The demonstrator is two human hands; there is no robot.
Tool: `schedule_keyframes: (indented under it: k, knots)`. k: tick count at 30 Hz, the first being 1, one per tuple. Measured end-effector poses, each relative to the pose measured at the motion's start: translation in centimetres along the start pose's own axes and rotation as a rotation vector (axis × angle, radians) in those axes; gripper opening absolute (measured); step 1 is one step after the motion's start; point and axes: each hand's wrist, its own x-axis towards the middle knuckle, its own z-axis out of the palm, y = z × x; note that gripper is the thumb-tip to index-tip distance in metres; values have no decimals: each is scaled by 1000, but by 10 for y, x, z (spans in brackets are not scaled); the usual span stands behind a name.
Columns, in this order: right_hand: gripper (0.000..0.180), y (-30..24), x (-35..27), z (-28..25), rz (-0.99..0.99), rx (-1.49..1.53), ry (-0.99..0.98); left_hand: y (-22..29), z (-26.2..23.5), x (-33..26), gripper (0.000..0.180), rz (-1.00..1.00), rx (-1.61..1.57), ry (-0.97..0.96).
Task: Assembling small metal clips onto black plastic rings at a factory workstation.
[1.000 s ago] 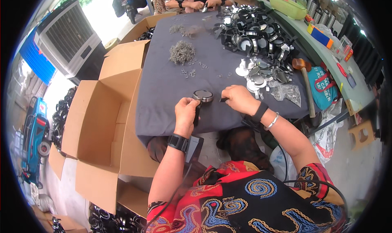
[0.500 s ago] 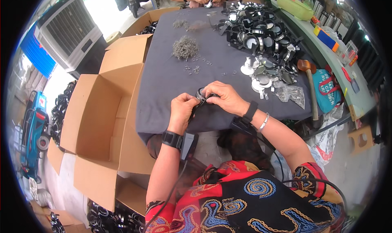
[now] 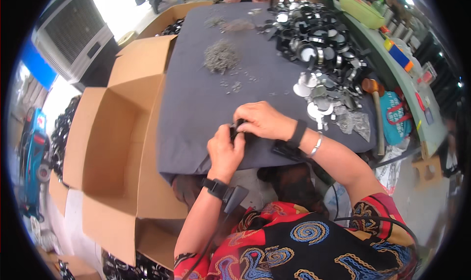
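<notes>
My left hand (image 3: 224, 150) and right hand (image 3: 264, 121) pinched together on a small black ring part (image 3: 239, 126), fingers closed around it, above the grey cloth (image 3: 196, 103) near edge, open cardboard box (image 3: 115, 147) to my left

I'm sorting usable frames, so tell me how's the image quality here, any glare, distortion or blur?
Head view: fisheye bends the cardboard box edges; daylight blows out the top left corner; the round metal discs glint; both hands, left hand and right hand, look reasonably sharp.

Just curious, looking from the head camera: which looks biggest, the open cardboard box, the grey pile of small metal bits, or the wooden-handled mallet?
1. Open cardboard box, largest by far.
2. and 3. Grey pile of small metal bits and wooden-handled mallet: too alike to rank.
</notes>
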Motion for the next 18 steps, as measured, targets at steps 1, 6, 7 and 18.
schedule_keyframes:
  k: [1, 6, 7, 18]
  knots:
    - [19, 1, 4, -2, 52, 19, -40, 1, 1, 2, 19, -20, 15, -11]
    - [20, -3, 18, -2, 207, 133, -189, -6, -4, -2, 20, -42, 53, -29]
    - [20, -3, 13, 3, 185, 78, -121, -4, -5, -1, 21, -81, 30, -55]
    - [12, -45, -65, -12, 816, 1348, 375, 15, -12, -9, 11, -449, -675, -107]
